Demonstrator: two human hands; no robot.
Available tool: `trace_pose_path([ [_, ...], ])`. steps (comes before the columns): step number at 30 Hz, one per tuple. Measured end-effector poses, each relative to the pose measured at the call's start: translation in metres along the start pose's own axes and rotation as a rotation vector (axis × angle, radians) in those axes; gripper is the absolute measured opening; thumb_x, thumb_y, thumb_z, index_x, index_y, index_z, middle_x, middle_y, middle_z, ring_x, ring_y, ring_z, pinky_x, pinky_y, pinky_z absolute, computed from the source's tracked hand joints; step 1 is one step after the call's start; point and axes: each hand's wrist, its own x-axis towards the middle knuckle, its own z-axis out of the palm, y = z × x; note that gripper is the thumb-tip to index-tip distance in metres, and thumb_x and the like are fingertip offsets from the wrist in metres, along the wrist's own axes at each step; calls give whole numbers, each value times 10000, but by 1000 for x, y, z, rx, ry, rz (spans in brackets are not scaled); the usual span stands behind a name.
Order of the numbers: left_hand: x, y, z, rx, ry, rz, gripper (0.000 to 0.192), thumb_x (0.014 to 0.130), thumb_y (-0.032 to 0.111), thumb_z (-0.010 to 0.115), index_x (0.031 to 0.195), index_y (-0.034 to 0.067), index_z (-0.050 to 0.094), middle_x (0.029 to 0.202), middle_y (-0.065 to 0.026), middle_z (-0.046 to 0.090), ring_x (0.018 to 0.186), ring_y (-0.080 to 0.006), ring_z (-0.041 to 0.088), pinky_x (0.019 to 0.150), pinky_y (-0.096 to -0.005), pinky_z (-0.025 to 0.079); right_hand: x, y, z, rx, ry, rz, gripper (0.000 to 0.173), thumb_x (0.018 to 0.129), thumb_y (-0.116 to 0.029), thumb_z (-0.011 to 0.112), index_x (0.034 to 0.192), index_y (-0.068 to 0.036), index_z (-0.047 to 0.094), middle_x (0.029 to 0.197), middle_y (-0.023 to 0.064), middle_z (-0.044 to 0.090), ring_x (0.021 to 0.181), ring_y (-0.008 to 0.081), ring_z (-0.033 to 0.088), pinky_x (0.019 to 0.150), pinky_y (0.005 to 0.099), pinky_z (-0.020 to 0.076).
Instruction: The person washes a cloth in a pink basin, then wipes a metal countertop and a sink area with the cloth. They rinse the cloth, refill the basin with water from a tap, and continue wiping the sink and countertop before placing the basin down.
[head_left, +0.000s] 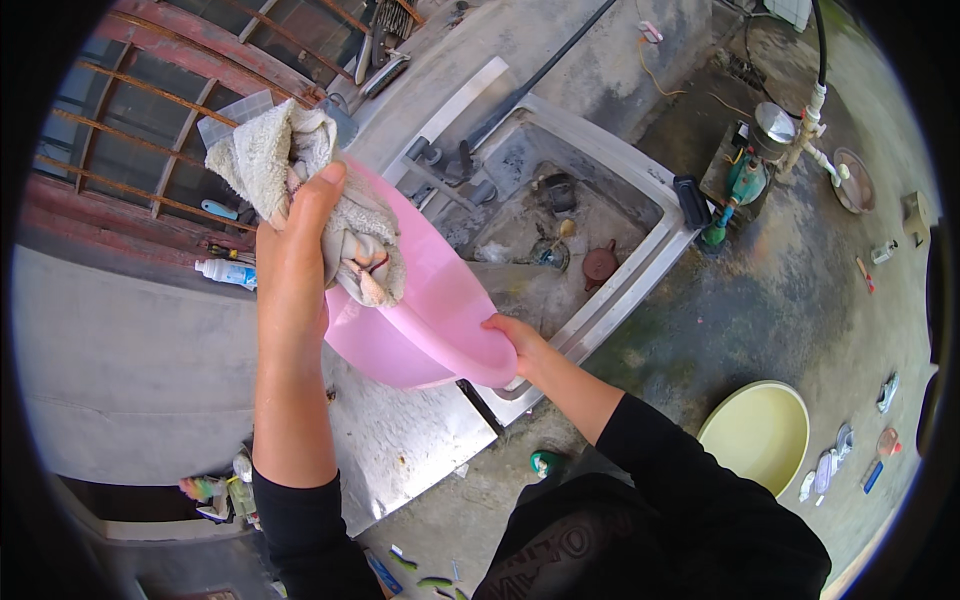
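Observation:
A pink plastic basin is tilted on its side above the near-left rim of a stone-like sink. My right hand grips the basin's rim at its right end. Bunched in my left hand is a worn white terry cloth, pressed between thumb and fingers at the basin's left side. Whether those fingers also touch the basin is hidden. Inside the sink lie a brown clay teapot, a glass vessel and a dark container. A grey faucet stands on the sink's back edge.
A metal-topped counter adjoins the sink at left. Rusty window bars and a white bottle are beyond my left hand. On the concrete floor at right are a pale yellow tub and a green water pump.

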Motion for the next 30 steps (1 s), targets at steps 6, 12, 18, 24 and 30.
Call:
trace_pose_path([
  [6,-9,-4,20,-5,-164,-44,336,816,249,661,1008,-8,563,869,-34,574,720,-105,538,656,-254,436,4,7,-6,17,-8,50,463,834,-139,545,1248,29,422,1176,216,540,1078,336,568,949,491,458],
  [12,-34,-29,-17,-79,-16,-113,433,818,238,645,1140,-15,505,963,-91,584,814,-141,582,712,-298,477,-28,4,-33,17,30,66,424,820,-128,561,1204,24,465,1137,184,570,1038,302,598,906,442,496],
  [18,-89,-85,-94,-254,257,-367,515,844,228,598,1254,-41,439,1060,-118,574,940,-209,595,820,-351,480,-72,-7,-60,-228,268,38,390,789,-118,594,1149,18,528,1050,132,633,923,240,647,826,349,539],
  [24,-181,-166,-149,-191,453,-389,455,849,268,612,1182,-17,489,971,-85,601,812,-175,621,648,-304,509,-89,15,-58,-595,428,-99,355,784,-240,643,1024,19,603,900,90,663,745,187,656,593,282,522],
  [30,-290,-242,-183,7,687,-530,383,833,213,620,1111,-37,536,982,-82,594,818,-163,605,697,-299,489,-69,57,-52,-1256,329,-248,384,838,-362,632,826,17,689,739,109,663,552,170,606,455,290,462],
])
